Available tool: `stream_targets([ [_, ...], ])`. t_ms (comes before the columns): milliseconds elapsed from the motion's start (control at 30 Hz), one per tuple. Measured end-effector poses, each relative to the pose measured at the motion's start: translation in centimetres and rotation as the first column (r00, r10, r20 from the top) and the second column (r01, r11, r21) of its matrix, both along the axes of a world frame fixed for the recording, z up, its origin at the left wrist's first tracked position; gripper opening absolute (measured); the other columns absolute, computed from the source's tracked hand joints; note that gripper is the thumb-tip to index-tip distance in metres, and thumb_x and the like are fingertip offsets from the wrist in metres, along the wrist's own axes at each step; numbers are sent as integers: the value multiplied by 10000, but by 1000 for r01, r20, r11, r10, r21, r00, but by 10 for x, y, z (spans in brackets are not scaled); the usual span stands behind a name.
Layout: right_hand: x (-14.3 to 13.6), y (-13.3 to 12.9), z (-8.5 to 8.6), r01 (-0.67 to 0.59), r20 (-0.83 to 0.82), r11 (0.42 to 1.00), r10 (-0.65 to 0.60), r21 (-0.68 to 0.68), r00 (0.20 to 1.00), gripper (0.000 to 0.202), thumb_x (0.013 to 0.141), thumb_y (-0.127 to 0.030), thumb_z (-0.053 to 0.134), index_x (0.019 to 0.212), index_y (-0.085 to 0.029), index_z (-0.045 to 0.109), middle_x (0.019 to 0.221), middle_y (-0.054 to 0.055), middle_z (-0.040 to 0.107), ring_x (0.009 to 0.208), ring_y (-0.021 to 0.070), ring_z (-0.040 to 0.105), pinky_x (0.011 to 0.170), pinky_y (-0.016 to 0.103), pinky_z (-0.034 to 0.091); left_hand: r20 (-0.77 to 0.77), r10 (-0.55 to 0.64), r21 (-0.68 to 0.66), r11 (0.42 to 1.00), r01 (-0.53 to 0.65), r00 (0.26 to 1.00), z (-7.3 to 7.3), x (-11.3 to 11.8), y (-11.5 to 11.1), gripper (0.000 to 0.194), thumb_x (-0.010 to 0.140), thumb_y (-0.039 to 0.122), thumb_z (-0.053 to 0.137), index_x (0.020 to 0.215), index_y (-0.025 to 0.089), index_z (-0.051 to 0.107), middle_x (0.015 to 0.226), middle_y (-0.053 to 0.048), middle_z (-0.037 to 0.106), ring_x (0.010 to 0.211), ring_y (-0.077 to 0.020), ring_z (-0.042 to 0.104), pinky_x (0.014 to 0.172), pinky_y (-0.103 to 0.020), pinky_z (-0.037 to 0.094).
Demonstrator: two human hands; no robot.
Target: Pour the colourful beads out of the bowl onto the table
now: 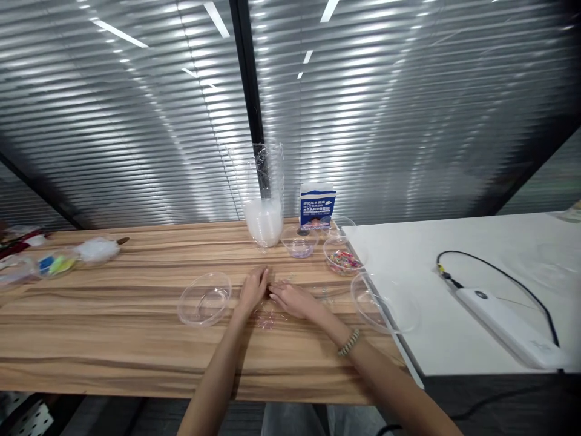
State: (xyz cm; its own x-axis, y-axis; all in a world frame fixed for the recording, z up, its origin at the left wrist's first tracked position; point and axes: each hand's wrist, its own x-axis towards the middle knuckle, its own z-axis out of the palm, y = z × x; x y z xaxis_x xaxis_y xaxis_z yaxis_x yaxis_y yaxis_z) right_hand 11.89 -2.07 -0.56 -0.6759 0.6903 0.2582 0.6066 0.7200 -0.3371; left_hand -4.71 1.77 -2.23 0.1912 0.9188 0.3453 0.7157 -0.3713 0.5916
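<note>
My left hand (254, 288) and my right hand (293, 300) meet over the middle of the wooden table, fingertips close together and bent downward. Both look closed in a pinch; whatever lies between the fingers is too small or hidden to tell. Just below them, tiny pinkish pieces (265, 320) lie scattered on the wood. Some faint pale-green pieces (325, 295) lie to the right, beyond my right wrist. An empty-looking clear plastic bowl (204, 300) stands left of my left hand. Beyond my right hand is a clear bowl of multicoloured small pieces (345, 260).
A tall clear container with white contents (264, 223) stands at the back, beside a blue-and-white packet (318, 208) and another clear bowl (300, 243). A clear lid or dish (370, 303) straddles the table seam. A white power strip (506, 327) with black cable lies right.
</note>
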Motion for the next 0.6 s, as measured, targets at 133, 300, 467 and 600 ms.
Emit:
stream_targets([
  [133,9,-12,-6,-5,-42,997,8,80,999,346,971,-223,372,1238,-105,558,1237,132,614,1148,230,567,1057,387,378,-49,-50,-4,999,49,998,-10,6,17,391,916,223,344,1206,104,577,1268,-142,585,1194,-221,527,1046,-386,386],
  [300,14,-14,-11,-1,-77,985,14,172,997,325,962,-206,394,1204,-99,584,1215,130,627,1130,217,577,1053,387,384,-106,-91,-1,996,92,990,-13,11,55,427,861,106,347,1231,104,560,1281,-137,577,1201,-205,528,1064,-367,383],
  [467,16,-15,-6,59,-110,974,-36,218,993,282,951,-191,413,1145,-108,600,1126,120,657,1093,202,580,1057,377,371,-155,-60,13,998,62,986,-18,8,81,529,800,28,339,1307,63,484,1348,-160,513,1274,-218,457,1104,-397,334],
  [600,17,-14,-2,93,-78,972,-78,216,994,250,940,-175,426,1099,-121,611,1094,111,660,1063,206,583,1052,391,372,-186,-22,38,999,30,982,-17,7,89,563,796,19,329,1348,54,433,1379,-170,476,1301,-226,420,1106,-416,325],
])
